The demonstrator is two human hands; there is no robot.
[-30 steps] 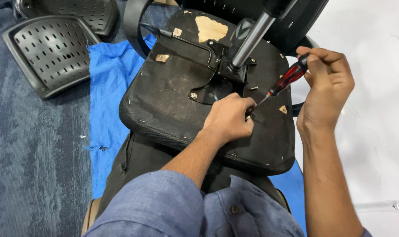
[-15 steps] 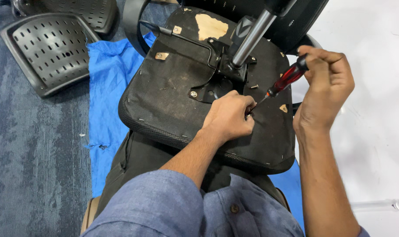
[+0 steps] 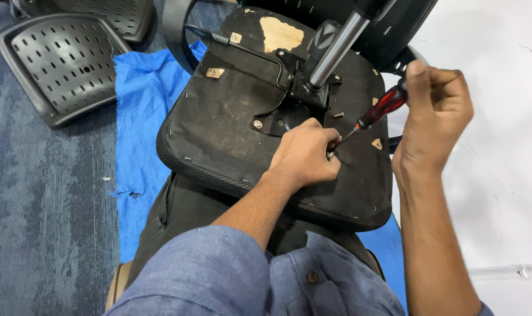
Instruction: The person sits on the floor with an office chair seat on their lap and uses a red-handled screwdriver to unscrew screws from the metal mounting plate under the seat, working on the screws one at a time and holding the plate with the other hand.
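While resting on the black chair seat [image 3: 219,129], left hand [image 3: 304,155] curled tight near a small screw [image 3: 330,153], mostly hidden under the fingers. Right hand [image 3: 438,114] closed around a red-handled screwdriver [image 3: 378,111], tip down at that screw. Seat upside down across the lap, above a blue cloth [image 3: 140,117]. Silver post [image 3: 336,50] cut off at the top. Hard to tell whether fingers pinch the screw.

Head camera — looking steeply down, close over the lap.
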